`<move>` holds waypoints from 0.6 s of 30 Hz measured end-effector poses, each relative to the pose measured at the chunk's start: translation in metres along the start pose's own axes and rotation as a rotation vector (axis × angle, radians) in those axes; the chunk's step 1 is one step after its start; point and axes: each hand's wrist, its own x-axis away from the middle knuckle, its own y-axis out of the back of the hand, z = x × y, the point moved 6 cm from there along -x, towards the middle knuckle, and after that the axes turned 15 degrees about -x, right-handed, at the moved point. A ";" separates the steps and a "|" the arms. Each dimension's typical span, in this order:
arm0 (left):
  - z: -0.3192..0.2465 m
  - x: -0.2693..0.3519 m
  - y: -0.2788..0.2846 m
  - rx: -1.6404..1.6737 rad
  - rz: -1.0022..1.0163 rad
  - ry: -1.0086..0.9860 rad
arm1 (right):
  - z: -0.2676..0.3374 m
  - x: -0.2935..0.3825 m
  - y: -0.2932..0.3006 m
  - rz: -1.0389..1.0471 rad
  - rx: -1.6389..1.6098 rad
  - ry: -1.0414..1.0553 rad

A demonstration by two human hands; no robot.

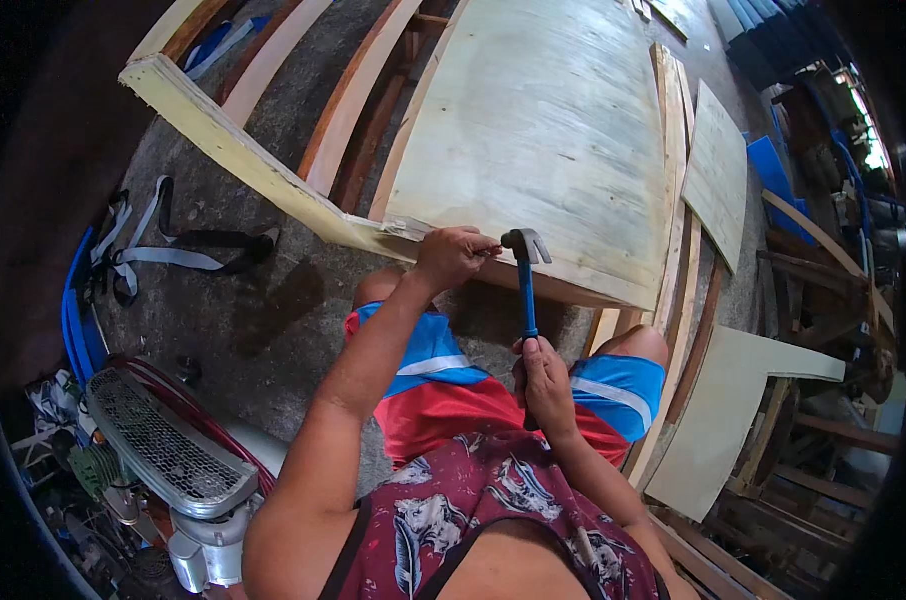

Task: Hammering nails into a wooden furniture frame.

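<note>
A claw hammer with a blue shaft and dark grip is held by its lower end in my right hand. Its steel head is just beside the fingertips of my left hand. Those fingers pinch a small, thin piece, seemingly a nail, mostly hidden by the fingers. My left hand is at the near edge of a plywood panel, which lies over a slatted wooden frame. The frame's pale end rail runs off to the left, its corner splintered near my hand.
Black and white straps lie on the concrete floor at left. An air compressor with a mesh belt guard stands at lower left. Long timber strips, a plywood offcut and an L-shaped plywood sheet are to the right.
</note>
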 end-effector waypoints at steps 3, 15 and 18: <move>0.001 0.000 -0.002 -0.005 0.024 0.009 | -0.002 0.002 0.002 -0.027 -0.056 -0.028; -0.003 0.001 0.004 0.018 -0.062 0.010 | -0.011 0.003 0.012 -0.041 -0.078 -0.057; 0.002 0.006 0.003 0.103 -0.112 0.003 | -0.019 0.007 0.019 -0.075 -0.087 -0.081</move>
